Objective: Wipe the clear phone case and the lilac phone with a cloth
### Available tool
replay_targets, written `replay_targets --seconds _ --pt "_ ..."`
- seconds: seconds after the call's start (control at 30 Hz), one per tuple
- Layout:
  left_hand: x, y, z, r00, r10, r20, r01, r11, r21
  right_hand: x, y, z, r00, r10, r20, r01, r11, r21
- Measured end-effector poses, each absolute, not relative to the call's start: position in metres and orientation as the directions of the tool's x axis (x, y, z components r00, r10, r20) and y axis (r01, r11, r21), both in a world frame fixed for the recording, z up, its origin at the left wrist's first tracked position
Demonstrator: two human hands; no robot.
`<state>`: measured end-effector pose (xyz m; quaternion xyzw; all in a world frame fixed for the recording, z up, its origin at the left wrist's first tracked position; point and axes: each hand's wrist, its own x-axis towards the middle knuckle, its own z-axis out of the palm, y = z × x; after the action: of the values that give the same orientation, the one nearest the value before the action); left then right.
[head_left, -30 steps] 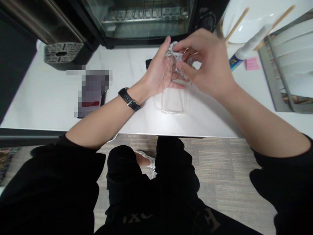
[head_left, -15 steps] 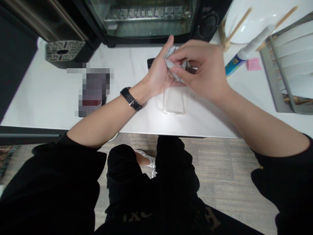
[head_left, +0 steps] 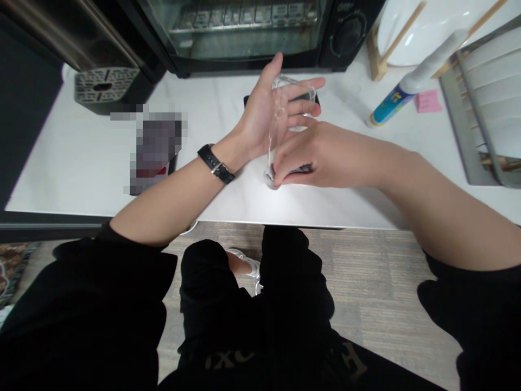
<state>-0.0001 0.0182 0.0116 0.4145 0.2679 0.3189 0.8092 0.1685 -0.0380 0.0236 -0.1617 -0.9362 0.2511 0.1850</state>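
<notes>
My left hand (head_left: pixel 262 119) lies palm up with its fingers stretched out, and a clear phone case (head_left: pixel 280 111) rests across the palm and fingers. It holds the case from beneath. Over the near end of the case, my right hand (head_left: pixel 319 155) pinches a crumpled grey-white wipe (head_left: pixel 269 175) against the near left corner. Most of the wipe and that end of the case are hidden by the right hand. Beneath my left fingers a flat black object (head_left: pixel 317 101) shows only in part.
A blue bottle with a white top (head_left: pixel 393 103) stands to the right, near a pink note (head_left: pixel 429 101) and a dish rack (head_left: pixel 468 130) with plates. A toaster oven (head_left: pixel 244 62) is behind. Leftward are a blurred-out dark item (head_left: pixel 157 144) and a drip tray (head_left: pixel 106 87).
My right hand has moved the wipe from the far end of the case down to its near left corner. The left fingers and the camera holes of the case now show.
</notes>
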Motion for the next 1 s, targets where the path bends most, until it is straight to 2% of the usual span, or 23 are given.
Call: replay_targets --seconds 0.1,0.17,0.3,0.43,0.53,0.63,0.7,0.83,1.0 --pt "-0.001 0.018 0.013 0.654 0.734 -0.183 -0.276 0.457 0.846 0.188 -0.033 0.035 -0.882 0.437 0.175 0.275 0.779 -0.563" --pt "-0.001 0.018 0.015 0.655 0.730 -0.196 -0.247 0.452 0.857 0.201 -0.028 0.042 -0.843 0.509 0.174 0.359 0.773 -0.524" --pt "0.000 0.018 0.015 0.692 0.695 -0.196 -0.228 0.468 0.854 0.210 -0.019 0.046 -0.678 0.657 0.329 0.534 0.748 -0.394" --pt "0.001 0.019 0.012 0.698 0.690 -0.192 -0.299 0.524 0.797 0.197 -0.018 0.035 -0.500 0.759 0.417 0.666 0.645 -0.375" --pt "0.001 0.019 0.009 0.693 0.697 -0.185 -0.338 0.541 0.770 0.185 -0.019 0.026 -0.352 0.795 0.494 0.670 0.582 -0.460" --pt "0.003 0.018 0.009 0.681 0.701 -0.211 -0.309 0.537 0.785 0.176 -0.020 0.018 -0.175 0.817 0.549 0.643 0.517 -0.565" --pt "0.005 0.017 0.010 0.683 0.700 -0.206 -0.291 0.520 0.803 0.172 -0.021 0.015 -0.121 0.820 0.559 0.628 0.499 -0.597" --pt "0.009 0.013 0.013 0.694 0.700 -0.170 -0.285 0.483 0.828 0.163 -0.024 0.011 -0.108 0.791 0.602 0.577 0.543 -0.610" --pt "0.012 0.009 0.015 0.656 0.739 -0.152 -0.378 0.496 0.782 0.156 -0.030 0.015 -0.150 0.771 0.619 0.526 0.592 -0.610"
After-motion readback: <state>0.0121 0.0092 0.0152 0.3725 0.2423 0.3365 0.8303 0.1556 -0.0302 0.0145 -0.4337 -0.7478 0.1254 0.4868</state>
